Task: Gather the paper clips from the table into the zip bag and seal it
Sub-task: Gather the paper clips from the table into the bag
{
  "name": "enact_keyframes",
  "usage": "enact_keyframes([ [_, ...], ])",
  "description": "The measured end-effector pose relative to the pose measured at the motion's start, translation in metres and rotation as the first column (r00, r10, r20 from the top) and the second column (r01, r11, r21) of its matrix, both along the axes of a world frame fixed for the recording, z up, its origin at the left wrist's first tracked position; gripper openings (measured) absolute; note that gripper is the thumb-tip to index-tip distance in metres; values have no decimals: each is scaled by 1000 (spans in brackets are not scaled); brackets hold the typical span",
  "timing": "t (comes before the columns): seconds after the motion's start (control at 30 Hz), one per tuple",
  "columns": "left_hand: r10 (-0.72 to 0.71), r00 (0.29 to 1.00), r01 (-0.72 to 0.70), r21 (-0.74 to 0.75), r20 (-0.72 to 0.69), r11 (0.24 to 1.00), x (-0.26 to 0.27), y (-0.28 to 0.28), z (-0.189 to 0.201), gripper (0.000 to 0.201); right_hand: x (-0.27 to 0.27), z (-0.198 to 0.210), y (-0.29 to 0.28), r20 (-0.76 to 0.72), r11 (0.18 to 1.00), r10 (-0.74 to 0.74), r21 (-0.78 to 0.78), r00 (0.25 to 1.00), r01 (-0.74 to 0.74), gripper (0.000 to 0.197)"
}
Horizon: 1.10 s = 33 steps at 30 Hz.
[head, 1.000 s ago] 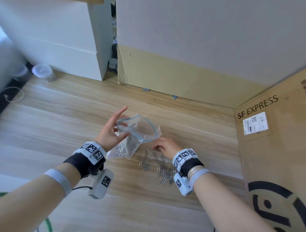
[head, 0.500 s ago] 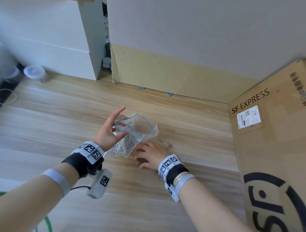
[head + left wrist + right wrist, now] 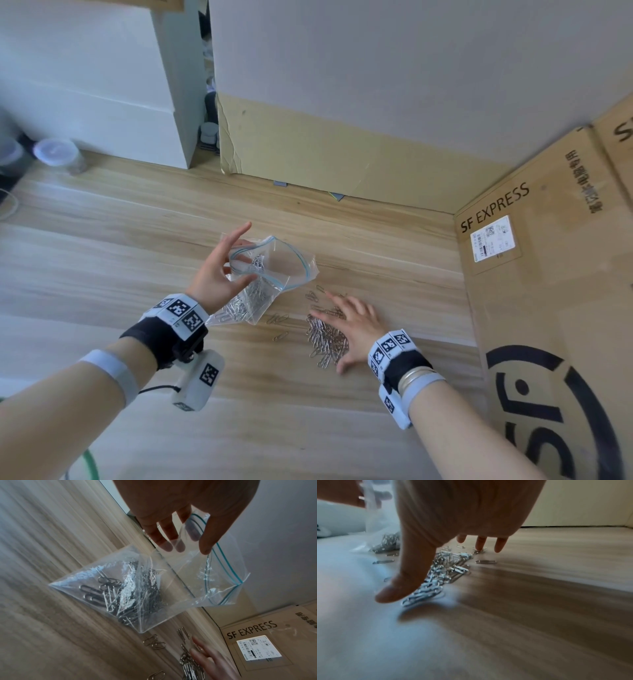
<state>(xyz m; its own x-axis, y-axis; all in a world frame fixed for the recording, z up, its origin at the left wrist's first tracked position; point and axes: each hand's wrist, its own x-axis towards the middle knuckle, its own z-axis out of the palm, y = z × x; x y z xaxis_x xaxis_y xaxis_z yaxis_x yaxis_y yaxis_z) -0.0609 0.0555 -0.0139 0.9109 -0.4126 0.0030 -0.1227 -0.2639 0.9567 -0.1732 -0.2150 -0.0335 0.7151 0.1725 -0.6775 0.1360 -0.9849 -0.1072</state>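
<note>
Left hand (image 3: 214,274) grip holds open zip bag (image 3: 274,270), paper clips (image 3: 130,592) inside.

A brown cardboard box (image 3: 555,308) fills the right side of the head view; it bears the print "SF EXPRESS", a white shipping label (image 3: 493,238) and a large black circular logo (image 3: 548,414) toward the lower right. A white wall panel with a tan cardboard strip (image 3: 342,161) along its base spans the top centre. A white cabinet (image 3: 96,82) occupies the upper left. A clear container with a white lid (image 3: 56,153) stands at the far left edge, below the cabinet. A white cable (image 3: 10,209) lies at the left edge. A green cable (image 3: 89,466) shows at the lower left corner.
</note>
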Motion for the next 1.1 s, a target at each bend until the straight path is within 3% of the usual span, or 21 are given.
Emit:
enact_keyframes([
  [0.1,-1,1000,1,0,-9,1000,-1,0,-1,89,-3,-6,2,26,999,17,33,1000,-18,102],
  [0.47,-2,1000,2,-6,-27,1000,-3,-1,-1,87,5,-22,16,221,889,-241,442,945,123,32],
  [0.67,-4,1000,4,-6,-23,1000,-3,-1,0,88,12,-17,20,208,864,-264,484,942,136,16],
  [0.87,1,1000,-1,0,-5,1000,-3,-1,0,89,14,-16,19,221,862,-302,478,927,167,12],
  [1.1,5,1000,-5,-1,1,1000,-2,0,1,90,18,-7,19,194,771,-486,553,852,314,11],
])
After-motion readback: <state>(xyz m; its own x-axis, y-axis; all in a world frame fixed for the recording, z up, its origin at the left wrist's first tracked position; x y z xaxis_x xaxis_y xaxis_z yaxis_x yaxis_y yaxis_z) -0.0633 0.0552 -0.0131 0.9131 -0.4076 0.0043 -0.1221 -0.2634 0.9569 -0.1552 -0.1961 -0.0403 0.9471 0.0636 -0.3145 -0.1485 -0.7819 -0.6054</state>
